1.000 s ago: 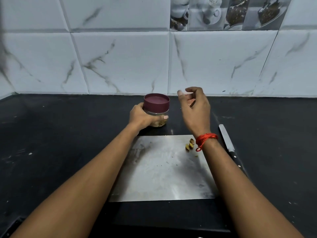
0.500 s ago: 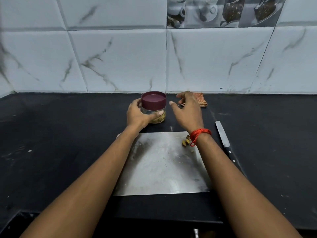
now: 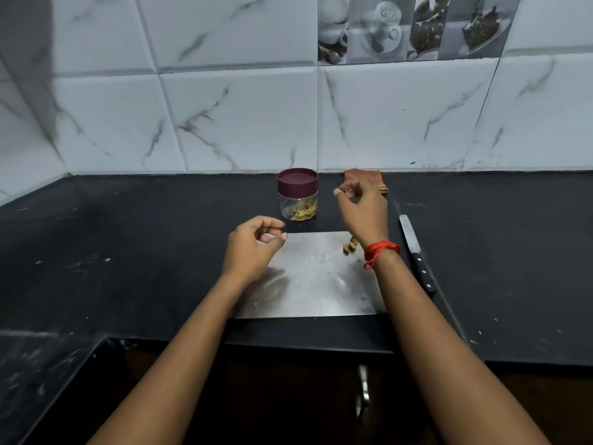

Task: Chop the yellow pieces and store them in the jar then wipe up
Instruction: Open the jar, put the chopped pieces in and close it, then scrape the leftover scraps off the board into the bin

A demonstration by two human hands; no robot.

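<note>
**State.** The jar (image 3: pixel 297 194) stands at the centre of the frame, on the tabletop (image 3: pixel 144 236) just behind the board (image 3: pixel 314 284). Its lid (image 3: pixel 297 180) is fitted, and chopped bits (image 3: pixel 303 211) are seen at its bottom. A few yellow pieces (image 3: pixel 349 247) lie at the board's upper right corner, beside the right wrist.

The left hand (image 3: pixel 253 245) is held over the board's upper left corner with fingers loosely curled; nothing is gripped. The right hand (image 3: pixel 362 213) is held just right of the jar and in front of the cloth (image 3: pixel 369 178), fingers loosely curled. Nothing is seen in it, and contact with the cloth cannot be determined. The knife (image 3: pixel 417 252) lies on the tabletop just right of the board.

**Hazards.**
- The pieces on the board are not stored although the jar is capped. If wiping is begun now, they are likely to be swept onto the tabletop or caught in the cloth.
- The right forearm passes above the pieces and close to the knife. Either may be displaced by a sideways withdrawal.
- The board appears smooth. It may slide under wiping pressure if not steadied.
- The jar may be tipped if the cloth is dragged past it.
</note>
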